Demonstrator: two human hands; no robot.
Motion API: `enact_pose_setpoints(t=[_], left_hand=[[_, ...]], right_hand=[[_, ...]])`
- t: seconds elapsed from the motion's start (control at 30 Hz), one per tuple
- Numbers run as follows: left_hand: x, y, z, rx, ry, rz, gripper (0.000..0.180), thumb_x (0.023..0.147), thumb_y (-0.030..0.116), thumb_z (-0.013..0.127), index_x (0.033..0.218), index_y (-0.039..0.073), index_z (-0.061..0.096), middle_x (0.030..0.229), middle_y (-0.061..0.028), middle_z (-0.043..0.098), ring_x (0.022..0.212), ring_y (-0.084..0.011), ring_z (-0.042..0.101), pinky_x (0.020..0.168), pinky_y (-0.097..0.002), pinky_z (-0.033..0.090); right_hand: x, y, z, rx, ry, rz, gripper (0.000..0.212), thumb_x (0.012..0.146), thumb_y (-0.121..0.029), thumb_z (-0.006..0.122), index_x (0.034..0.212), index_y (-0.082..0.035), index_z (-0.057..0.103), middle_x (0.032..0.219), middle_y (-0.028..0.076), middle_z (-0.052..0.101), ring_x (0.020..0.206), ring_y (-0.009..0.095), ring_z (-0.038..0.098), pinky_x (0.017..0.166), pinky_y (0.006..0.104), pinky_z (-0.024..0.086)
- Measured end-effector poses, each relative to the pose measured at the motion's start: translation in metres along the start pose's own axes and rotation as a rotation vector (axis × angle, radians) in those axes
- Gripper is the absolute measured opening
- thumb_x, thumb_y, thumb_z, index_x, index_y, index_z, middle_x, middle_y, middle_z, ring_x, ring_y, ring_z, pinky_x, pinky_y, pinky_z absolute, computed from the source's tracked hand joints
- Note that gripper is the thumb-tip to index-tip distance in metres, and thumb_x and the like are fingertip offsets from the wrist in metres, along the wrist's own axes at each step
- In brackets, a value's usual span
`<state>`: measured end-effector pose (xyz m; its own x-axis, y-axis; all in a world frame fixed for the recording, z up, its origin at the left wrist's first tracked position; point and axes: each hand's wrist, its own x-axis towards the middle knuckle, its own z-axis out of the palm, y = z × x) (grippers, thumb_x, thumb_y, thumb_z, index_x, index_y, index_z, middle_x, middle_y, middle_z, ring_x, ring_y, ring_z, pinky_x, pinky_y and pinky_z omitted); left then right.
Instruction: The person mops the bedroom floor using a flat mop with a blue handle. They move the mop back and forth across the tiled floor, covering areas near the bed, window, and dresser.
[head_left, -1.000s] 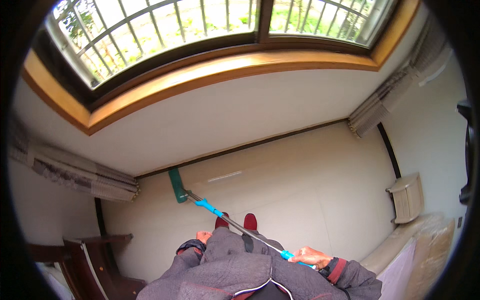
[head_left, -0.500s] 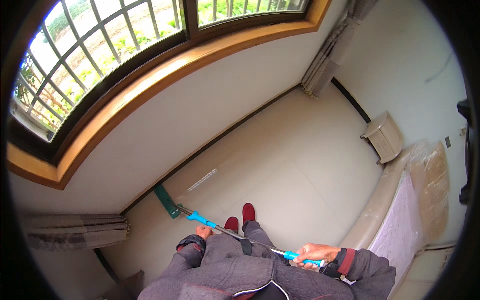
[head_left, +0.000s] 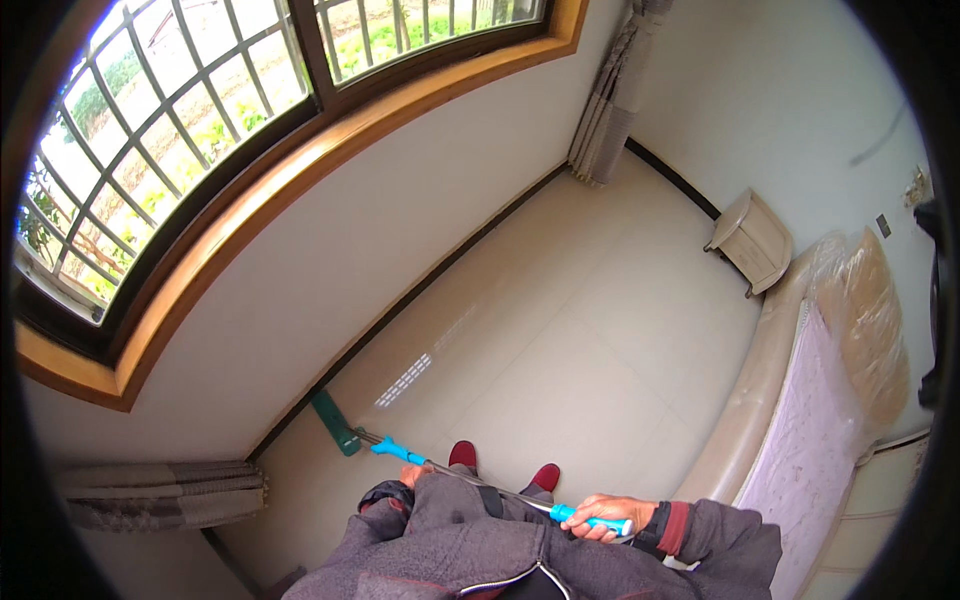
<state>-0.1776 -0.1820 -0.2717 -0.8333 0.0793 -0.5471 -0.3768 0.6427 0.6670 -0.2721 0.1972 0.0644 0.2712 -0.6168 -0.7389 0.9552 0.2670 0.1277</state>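
The mop handle (head_left: 480, 482) is being gripped by the right hand (head_left: 600, 515) — the left hand (head_left: 412, 472), largely hidden, cannot be judged — green mop head (head_left: 335, 423) lying against the wall's baseboard (head_left: 420, 290).

No pkgs, labels, signs, screens.

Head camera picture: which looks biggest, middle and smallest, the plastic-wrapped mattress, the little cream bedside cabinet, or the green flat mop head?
1. Plastic-wrapped mattress
2. Cream bedside cabinet, though it stands farther away
3. Green flat mop head
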Motion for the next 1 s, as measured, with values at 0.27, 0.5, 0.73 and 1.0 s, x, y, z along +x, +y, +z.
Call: enact_pose_setpoints(t=[0.27,0.5,0.73,1.0], left_hand=[[0.048,0.066,0.055,0.189,0.005,0.376,0.023,0.073,0.03,0.061,0.086,0.013,0.067,0.08,-0.013,0.064,0.077,-0.0295,0.063,0.066,-0.0381,0.048],[0.046,0.21,0.061,-0.737,-0.324,-0.061,0.046,0.082,0.027,0.058,0.118,-0.001,0.05,0.101,-0.0124,0.063,0.082,-0.021,0.063,0.068,-0.0291,0.051],[0.033,0.285,0.062,-0.721,-0.272,-0.184,0.051,0.081,0.019,0.055,0.123,-0.008,0.041,0.1,-0.0133,0.063,0.078,-0.0235,0.064,0.06,-0.0276,0.049],[0.013,0.29,0.055,-0.608,-0.269,-0.07,0.047,0.08,0.017,0.057,0.118,-0.009,0.046,0.096,-0.0139,0.064,0.074,-0.0219,0.063,0.059,-0.0285,0.05]], right_hand=[[-0.035,0.07,-0.081,-0.33,0.233,-0.366,0.016,0.083,-0.02,0.053,0.084,-0.004,0.055,0.06,-0.004,0.051,0.04,0.003,0.04,0.033,0.0186,0.034],[-0.054,0.095,-0.133,0.196,-0.008,-0.424,0.014,0.087,-0.019,0.044,0.078,-0.008,0.045,0.056,-0.005,0.038,0.038,0.005,0.033,0.031,0.0175,0.029],[-0.041,0.098,-0.245,0.311,0.024,-0.558,0.024,0.088,-0.031,0.042,0.071,-0.014,0.043,0.047,-0.007,0.032,0.035,0.007,0.031,0.029,0.0225,0.025],[-0.014,0.065,-0.313,0.489,-0.031,-0.939,0.027,0.087,-0.032,0.046,0.064,-0.018,0.041,0.046,-0.009,0.033,0.034,0.008,0.031,0.029,0.0232,0.024]])
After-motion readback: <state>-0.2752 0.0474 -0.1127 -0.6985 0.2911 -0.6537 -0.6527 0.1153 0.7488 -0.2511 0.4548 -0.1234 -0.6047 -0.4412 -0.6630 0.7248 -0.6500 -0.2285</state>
